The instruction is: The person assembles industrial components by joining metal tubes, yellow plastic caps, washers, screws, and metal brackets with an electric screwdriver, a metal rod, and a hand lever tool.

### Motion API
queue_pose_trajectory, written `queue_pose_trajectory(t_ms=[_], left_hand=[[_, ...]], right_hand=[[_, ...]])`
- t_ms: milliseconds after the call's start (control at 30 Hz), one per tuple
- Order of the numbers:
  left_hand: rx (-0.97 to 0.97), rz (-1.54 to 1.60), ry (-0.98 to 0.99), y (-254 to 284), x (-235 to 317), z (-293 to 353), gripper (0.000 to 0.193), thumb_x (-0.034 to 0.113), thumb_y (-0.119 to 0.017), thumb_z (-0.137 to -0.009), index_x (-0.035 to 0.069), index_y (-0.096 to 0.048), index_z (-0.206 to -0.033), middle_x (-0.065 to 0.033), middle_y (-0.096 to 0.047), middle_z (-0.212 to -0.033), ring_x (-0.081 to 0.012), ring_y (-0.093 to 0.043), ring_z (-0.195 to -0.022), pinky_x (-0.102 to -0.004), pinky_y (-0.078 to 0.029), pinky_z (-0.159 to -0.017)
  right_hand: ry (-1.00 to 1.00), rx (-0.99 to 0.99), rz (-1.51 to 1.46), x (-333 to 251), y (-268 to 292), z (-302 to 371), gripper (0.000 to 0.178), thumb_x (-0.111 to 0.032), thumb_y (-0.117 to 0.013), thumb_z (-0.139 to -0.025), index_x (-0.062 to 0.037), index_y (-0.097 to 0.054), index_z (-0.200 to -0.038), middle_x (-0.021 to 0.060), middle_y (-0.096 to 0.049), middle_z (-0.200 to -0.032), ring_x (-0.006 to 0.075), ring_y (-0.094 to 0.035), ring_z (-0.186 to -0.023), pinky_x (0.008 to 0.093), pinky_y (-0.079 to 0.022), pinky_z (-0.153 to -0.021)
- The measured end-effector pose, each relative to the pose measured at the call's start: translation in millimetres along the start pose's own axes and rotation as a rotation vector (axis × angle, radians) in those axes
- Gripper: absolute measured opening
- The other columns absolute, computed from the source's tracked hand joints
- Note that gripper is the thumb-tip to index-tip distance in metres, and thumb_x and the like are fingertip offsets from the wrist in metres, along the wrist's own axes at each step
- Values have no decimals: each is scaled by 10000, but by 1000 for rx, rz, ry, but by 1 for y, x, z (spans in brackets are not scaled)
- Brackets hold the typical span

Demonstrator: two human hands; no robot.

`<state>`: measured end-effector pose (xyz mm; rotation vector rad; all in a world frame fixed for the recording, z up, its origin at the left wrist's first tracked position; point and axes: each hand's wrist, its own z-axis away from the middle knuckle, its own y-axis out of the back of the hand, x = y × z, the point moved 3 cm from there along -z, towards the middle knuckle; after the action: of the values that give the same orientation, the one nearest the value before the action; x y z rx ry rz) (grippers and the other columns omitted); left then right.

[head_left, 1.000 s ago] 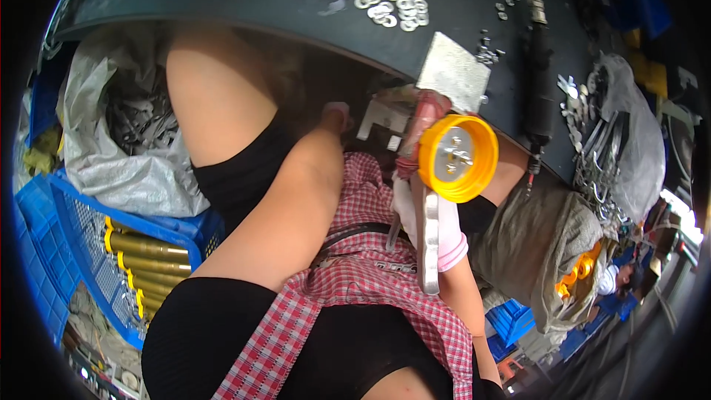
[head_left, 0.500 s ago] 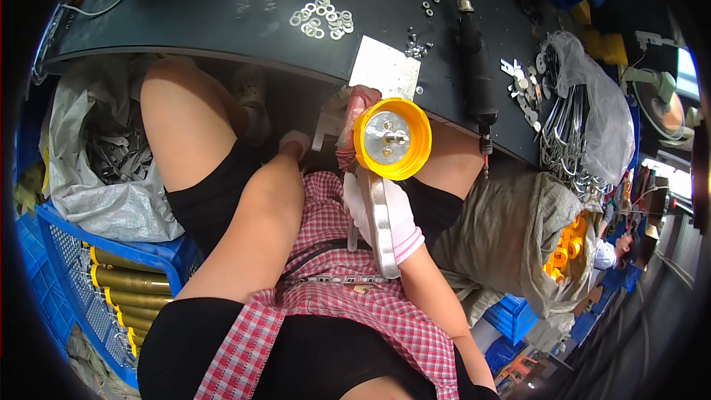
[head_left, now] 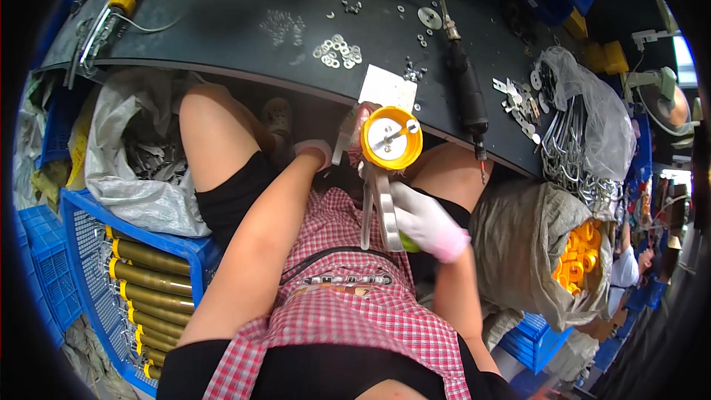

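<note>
My right hand [head_left: 426, 222], in a white glove, grips the lower end of a flat metal bracket [head_left: 381, 204] that carries a yellow wheel [head_left: 390, 138] at its top, held upright over my lap. My left hand [head_left: 315, 152], gloved with pink tips, reaches under the table edge beside the wheel and touches a small metal piece [head_left: 342, 142]; its fingers are partly hidden. A white card [head_left: 387, 89] lies on the table edge just above the wheel.
The dark worktable [head_left: 244, 37] holds a cluster of washers [head_left: 337, 50] and a power screwdriver [head_left: 468, 89]. A blue crate [head_left: 170, 248] with brass tubes [head_left: 152, 281] stands at left. A sack of yellow wheels [head_left: 578, 252] and a bag of metal hooks [head_left: 581, 141] sit at right.
The view has tilted so the table and wheel sit lower in the picture. The bracket with the yellow wheel stays in my right hand, and my left hand stays beside it.
</note>
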<state>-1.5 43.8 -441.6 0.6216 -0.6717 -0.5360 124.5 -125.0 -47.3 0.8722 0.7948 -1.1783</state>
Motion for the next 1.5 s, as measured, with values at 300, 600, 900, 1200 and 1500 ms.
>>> queue_pose_trajectory(t_ms=[300,600,900,1200,1500], left_hand=[[607,750,-237,300,170,364,311,220,-649,-846,-23,-624,-1039,-149,-650,-976,-240,-619,-948,-306,-467,-854],[1240,369,-740,325,224,306,490,303,-719,-769,40,-552,-1147,-149,-612,-1043,-350,-601,-923,-418,-476,-811],[1044,491,-504,323,228,298,225,140,-629,-749,60,-624,-960,-100,-622,-902,-277,-592,-826,-380,-449,-803],[871,1072,-670,298,207,270,498,189,-831,-563,95,-615,-1002,-80,-638,-1028,-276,-589,-1005,-389,-431,-936],[962,1016,-665,290,215,267,577,186,-840,-529,90,-589,-1039,-93,-632,-1000,-291,-605,-960,-394,-460,-879]], right_hand=[[540,647,-202,-159,61,-2,245,-109,-539,-951,7,-560,-1166,35,-550,-979,57,-512,-814,186,-426,-723],[520,728,-74,-143,50,-29,258,-25,-587,-856,3,-569,-1112,-16,-518,-814,34,-470,-712,184,-406,-638],[295,956,949,-89,141,-45,493,-231,-666,-785,-97,-547,-1244,172,-566,-1088,344,-571,-1013,421,-469,-867],[283,1070,1019,-107,143,-70,517,-194,-690,-755,-135,-557,-1252,175,-528,-1166,317,-551,-1061,433,-462,-890],[325,729,1275,-140,155,-132,193,-246,-815,-633,-95,-715,-702,35,-647,-912,238,-572,-1019,359,-453,-884]])
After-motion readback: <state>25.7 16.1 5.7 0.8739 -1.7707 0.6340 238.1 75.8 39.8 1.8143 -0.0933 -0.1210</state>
